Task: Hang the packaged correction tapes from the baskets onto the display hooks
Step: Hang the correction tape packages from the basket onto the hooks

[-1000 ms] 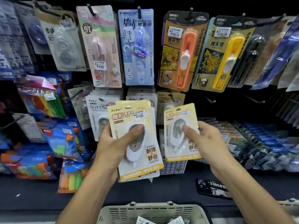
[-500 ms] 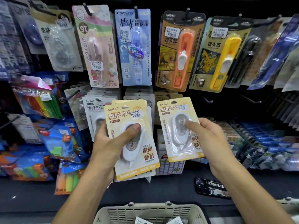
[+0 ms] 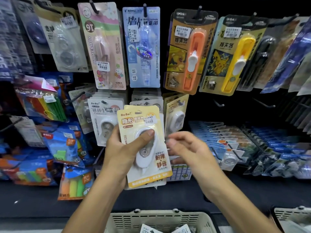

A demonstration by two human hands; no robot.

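Hook wall (image 3: 218,105) behind; left hand (image 3: 121,148) grips correction tapes (image 3: 156,158).

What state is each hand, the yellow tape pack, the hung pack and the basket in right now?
left hand: grips the yellow pack stack, thumb on its blister.
right hand: holds nothing, fingers loosely curled, blurred.
yellow pack stack: held, not hung.
hung yellow pack: on its hook.
basket: holds packs.

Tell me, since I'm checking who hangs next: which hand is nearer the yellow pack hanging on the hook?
Right. The right hand hovers empty just below the hanging yellow pack; the left hand is further left, gripping a stack of packs.
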